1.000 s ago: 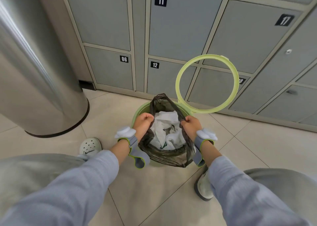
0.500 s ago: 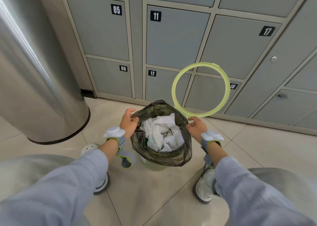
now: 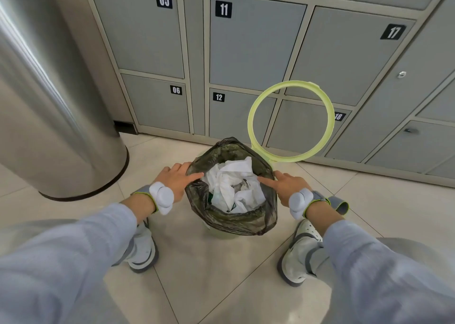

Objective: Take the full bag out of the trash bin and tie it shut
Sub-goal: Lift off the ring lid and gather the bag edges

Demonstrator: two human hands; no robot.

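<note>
Both hands have let go of their tight bunches of plastic. The left hand (image 3: 175,181) now lies with straight fingers against the left edge of the bag's mouth, its grip open, and the right hand (image 3: 288,185) mirrors it on the right edge, forefinger pointing inward, grip likewise open. A second ago each fist pinched the rim and pulled it upward; now the mouth of the dark bag (image 3: 231,215) sags wide at the frame's centre, crumpled white paper (image 3: 234,184) showing inside. The bag sits raised over the green bin (image 3: 216,234), only a sliver of which shows below it, so I judge the lift only partly done and tying not begun.

The bin's ring lid (image 3: 290,122) stands hinged up, centre right. Pale floor tiles (image 3: 209,269) lie below, numbered lockers (image 3: 256,45) fill the top, and a steel column (image 3: 56,107) stands at left.
</note>
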